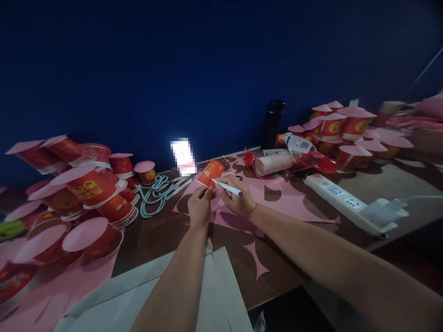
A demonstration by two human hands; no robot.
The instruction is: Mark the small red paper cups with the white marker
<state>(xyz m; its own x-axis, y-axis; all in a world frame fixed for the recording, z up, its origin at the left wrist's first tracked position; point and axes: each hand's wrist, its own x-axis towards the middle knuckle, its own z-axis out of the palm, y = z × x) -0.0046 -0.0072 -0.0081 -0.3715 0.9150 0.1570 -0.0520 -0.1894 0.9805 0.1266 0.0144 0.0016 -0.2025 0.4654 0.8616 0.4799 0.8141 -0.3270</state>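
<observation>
My left hand (200, 207) pinches the lower edge of a small orange-red paper cup (210, 172) with gold print and a pale rim. The cup is tilted in front of me. In my right hand (239, 196) is a white marker pen (229, 188) with a dark end, its tip pointing at the cup's side and seeming to touch it. Fingers cover part of the cup's lower right. Beneath both hands lies pink paper (287, 198) with round cut-outs, on a brown table (152, 240).
Red cups topped with pink discs are stacked at left (92, 186) and right (356, 124). A glowing, blurred screen (183, 157) stands behind, beside a coiled cable (152, 196). To the right are a black flask (273, 124), nested cups (275, 163) and a power strip (335, 196). A pale board (221, 295) lies nearest.
</observation>
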